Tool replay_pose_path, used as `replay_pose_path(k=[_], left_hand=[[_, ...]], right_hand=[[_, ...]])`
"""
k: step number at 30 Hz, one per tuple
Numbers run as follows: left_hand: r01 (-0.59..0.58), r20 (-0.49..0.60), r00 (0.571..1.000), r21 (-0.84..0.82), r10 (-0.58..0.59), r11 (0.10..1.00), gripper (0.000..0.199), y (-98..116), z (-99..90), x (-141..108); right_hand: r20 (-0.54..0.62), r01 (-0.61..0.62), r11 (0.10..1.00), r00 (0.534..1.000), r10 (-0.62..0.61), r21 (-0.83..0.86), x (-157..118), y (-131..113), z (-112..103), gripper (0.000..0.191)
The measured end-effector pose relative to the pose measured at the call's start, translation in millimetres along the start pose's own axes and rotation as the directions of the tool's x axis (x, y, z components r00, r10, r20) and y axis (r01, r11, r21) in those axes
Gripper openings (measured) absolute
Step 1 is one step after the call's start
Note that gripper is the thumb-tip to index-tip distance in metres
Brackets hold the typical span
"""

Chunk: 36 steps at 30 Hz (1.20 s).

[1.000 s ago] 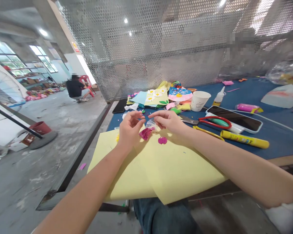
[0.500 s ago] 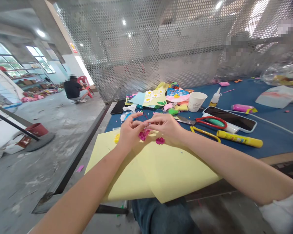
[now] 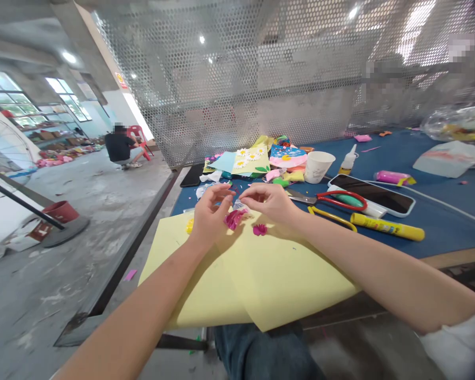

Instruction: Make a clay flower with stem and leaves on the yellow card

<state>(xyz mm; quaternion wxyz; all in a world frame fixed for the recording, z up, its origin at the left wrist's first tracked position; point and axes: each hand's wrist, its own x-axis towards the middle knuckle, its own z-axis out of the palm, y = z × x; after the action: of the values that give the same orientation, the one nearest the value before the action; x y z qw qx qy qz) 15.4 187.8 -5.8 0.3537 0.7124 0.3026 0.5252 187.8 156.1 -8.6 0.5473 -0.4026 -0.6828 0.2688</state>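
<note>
My left hand (image 3: 212, 211) is curled above the yellow paper (image 3: 237, 279), its thumb near its fingertips; anything between them is too small to tell. Just right of it, my right hand (image 3: 269, 202) is pinched, and what its fingertips hold I cannot make out. Below the gap between the hands lies a crumpled magenta piece in clear wrapping (image 3: 235, 218). A small ridged magenta piece (image 3: 259, 229) rests on the paper under my right hand. Left of my left hand is a yellow lump (image 3: 190, 226), partly hidden.
Red-handled scissors (image 3: 340, 200), a yellow glue stick (image 3: 388, 227), a phone (image 3: 372, 195), a white cup (image 3: 319, 167) and a glue bottle (image 3: 348, 160) stand or lie to the right. Flower-decorated cards (image 3: 251, 159) lie behind the hands. A person (image 3: 121, 145) sits far left.
The fingertips of my two hands, together before, have moved slightly apart. More of the magenta piece and its clear wrapping now shows between them.
</note>
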Motion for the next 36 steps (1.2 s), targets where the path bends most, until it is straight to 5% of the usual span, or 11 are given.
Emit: replay_pose_path(k=[6,13,22,31,36], left_hand=[[-0.136,0.134,0.985,0.18,0.113,0.974,0.024,-2.2,-2.5,-2.4],[-0.309,0.103,0.951,0.246,0.292,0.919,0.013,-2.6,-4.6,-4.0],[-0.273,0.073,0.962,0.271,0.263,0.923,0.013,0.4,-7.6,-0.8],[-0.115,0.087,0.992,0.235,0.097,0.965,0.04,0.4,-8.8,-1.4],[-0.114,0.068,0.992,0.19,0.102,0.975,0.014,1.5,-6.6,-0.7]], right_hand=[[-0.002,-0.129,0.991,0.992,0.129,0.041,-0.6,-5.5,0.9,0.025],[0.091,-0.224,0.966,0.973,0.214,0.127,-0.3,-3.9,1.9,0.031],[0.322,-0.507,0.681,0.862,0.392,0.528,-1.5,-11.9,-2.8,0.041],[0.467,-0.622,0.561,0.782,0.413,0.546,1.4,-14.7,-10.5,0.052],[0.562,-0.692,0.48,0.721,0.407,0.54,0.6,-14.4,-12.2,0.05]])
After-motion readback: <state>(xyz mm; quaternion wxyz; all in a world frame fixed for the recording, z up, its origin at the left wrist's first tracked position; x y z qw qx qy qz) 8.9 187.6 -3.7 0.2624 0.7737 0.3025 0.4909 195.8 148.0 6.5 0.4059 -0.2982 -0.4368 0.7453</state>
